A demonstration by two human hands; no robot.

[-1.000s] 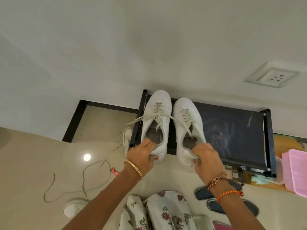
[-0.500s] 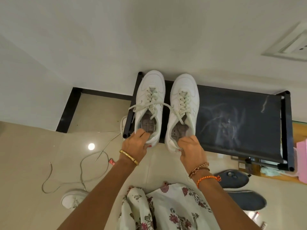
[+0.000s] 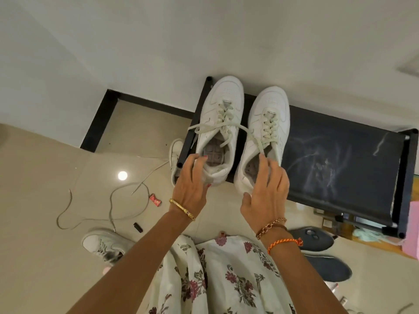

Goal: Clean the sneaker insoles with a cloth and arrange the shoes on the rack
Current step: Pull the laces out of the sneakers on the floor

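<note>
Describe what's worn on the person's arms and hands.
Both forearms are bare, with no sleeves. The left hand has red-painted nails and a gold bangle at the wrist. The right hand has a copper-coloured chain bracelet at the wrist and an orange braided thread band below it.

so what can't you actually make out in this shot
- Right sneaker insole, head view: mostly covered by the right hand.
- Heels of both sneakers: behind the left hand and the right one, so the grip there is unclear.
- Third sneaker beside the rack: mostly hidden by the rack frame.
- Lower shelves: hidden under the top shelf.
- Pink thing: cut off by the right edge.
- Cloth: not identifiable.
</note>
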